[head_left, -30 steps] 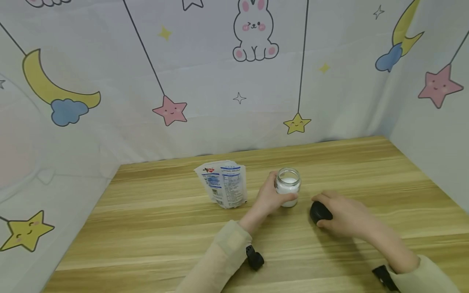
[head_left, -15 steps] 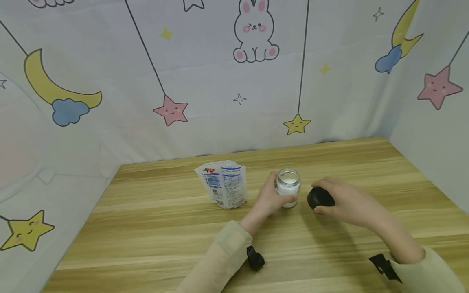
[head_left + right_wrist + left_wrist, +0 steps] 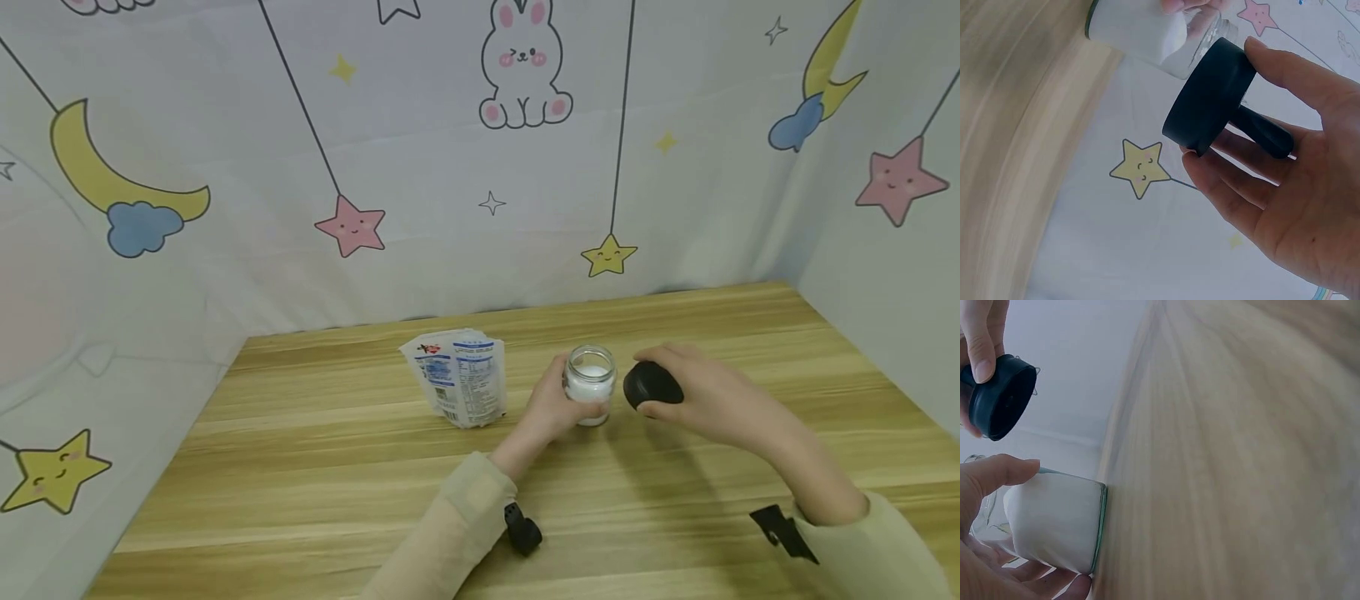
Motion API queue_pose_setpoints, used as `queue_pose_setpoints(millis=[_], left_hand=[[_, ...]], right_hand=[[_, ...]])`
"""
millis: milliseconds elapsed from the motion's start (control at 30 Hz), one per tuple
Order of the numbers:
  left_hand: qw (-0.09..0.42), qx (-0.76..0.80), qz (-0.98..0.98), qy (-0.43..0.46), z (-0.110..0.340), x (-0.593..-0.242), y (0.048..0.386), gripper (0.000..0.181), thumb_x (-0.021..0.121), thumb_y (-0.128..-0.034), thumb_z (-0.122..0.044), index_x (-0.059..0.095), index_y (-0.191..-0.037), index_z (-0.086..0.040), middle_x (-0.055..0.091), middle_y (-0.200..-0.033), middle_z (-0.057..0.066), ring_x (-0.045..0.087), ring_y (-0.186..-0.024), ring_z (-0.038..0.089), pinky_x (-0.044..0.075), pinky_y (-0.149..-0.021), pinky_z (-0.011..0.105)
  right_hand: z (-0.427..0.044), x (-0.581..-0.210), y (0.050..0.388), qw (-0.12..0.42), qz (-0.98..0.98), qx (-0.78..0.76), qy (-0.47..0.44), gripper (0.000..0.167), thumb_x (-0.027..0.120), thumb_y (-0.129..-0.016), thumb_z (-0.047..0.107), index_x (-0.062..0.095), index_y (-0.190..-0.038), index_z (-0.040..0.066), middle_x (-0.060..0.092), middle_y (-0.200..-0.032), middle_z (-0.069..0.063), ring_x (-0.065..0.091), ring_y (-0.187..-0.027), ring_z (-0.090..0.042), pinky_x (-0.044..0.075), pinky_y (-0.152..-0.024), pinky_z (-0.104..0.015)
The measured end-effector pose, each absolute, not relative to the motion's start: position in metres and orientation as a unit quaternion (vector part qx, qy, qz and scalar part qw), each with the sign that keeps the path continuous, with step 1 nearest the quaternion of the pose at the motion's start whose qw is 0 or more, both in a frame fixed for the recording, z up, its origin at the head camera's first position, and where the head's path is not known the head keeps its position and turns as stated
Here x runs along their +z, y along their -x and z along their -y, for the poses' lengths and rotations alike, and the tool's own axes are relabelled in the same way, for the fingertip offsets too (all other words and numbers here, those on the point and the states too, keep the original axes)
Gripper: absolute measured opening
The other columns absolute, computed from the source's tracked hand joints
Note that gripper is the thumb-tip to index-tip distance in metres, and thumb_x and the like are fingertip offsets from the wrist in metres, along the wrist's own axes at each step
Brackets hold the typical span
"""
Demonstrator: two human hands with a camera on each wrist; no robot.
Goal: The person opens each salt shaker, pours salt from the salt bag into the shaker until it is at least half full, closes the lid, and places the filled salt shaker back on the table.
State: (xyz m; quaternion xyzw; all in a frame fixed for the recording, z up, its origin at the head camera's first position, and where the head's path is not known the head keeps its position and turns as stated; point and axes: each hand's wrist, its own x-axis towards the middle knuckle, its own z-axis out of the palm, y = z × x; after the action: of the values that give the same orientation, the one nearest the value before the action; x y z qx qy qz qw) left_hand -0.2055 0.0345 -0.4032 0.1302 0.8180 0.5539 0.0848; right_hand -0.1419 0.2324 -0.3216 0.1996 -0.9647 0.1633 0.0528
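My left hand (image 3: 549,408) grips a clear glass jar (image 3: 589,390) that stands upright on the table, its mouth uncovered. White contents fill the lower part of the jar, and the left wrist view shows the thumb and fingers around the glass (image 3: 1057,519). Just right of the jar, my right hand (image 3: 712,398) holds a round black lid (image 3: 649,385) above the table, apart from the rim. In the right wrist view, thumb and fingertips pinch the edge of the lid (image 3: 1213,94). A short black handle (image 3: 1263,131) sticks out from its top towards the palm.
Left of the jar a white plastic pouch (image 3: 463,379) with blue print stands on the wooden table (image 3: 330,483). Behind the table hangs a white cloth (image 3: 420,167) with stars, moons and a rabbit. Black straps (image 3: 522,531) sit by both sleeves.
My right hand has lifted the black lid and moved it up and slightly left, closer to the jar's mouth. The left hand and the jar have stayed in place.
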Motion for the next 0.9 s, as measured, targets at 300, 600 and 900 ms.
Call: queue_pose_setpoints(millis=[300, 600, 900], left_hand=[[0.094, 0.533, -0.83, -0.136, -0.033, -0.405, 0.209, 0.075, 0.081, -0.0756, -0.015, 0.041, -0.139, -0.01, 0.055, -0.134, 0.01, 0.053, -0.122, 0.027, 0.043, -0.103, 0.043], [0.112, 0.508, -0.846, -0.12, -0.032, -0.404, 0.211, 0.067, 0.082, -0.0752, -0.019, 0.046, -0.131, -0.01, 0.059, -0.128, 0.011, 0.057, -0.115, 0.026, 0.047, -0.097, 0.04], [0.102, 0.479, -0.862, -0.131, -0.032, -0.401, 0.211, 0.063, 0.082, -0.0744, -0.021, 0.049, -0.126, -0.011, 0.062, -0.122, 0.01, 0.06, -0.107, 0.023, 0.05, -0.089, 0.035]], right_hand=[[-0.227, -0.315, 0.147, 0.078, 0.958, 0.175, -0.215, 0.056, 0.075, -0.082, 0.027, 0.054, -0.129, 0.006, 0.062, -0.123, -0.018, 0.061, -0.11, -0.033, 0.051, -0.085, -0.049], [-0.222, -0.312, 0.154, 0.082, 0.954, 0.183, -0.223, 0.052, 0.074, -0.083, 0.03, 0.057, -0.126, 0.007, 0.061, -0.125, -0.015, 0.06, -0.111, -0.031, 0.05, -0.086, -0.048], [-0.213, -0.309, 0.166, 0.073, 0.956, 0.183, -0.219, 0.051, 0.072, -0.085, 0.033, 0.057, -0.126, 0.009, 0.059, -0.128, -0.013, 0.058, -0.114, -0.03, 0.049, -0.089, -0.048]])
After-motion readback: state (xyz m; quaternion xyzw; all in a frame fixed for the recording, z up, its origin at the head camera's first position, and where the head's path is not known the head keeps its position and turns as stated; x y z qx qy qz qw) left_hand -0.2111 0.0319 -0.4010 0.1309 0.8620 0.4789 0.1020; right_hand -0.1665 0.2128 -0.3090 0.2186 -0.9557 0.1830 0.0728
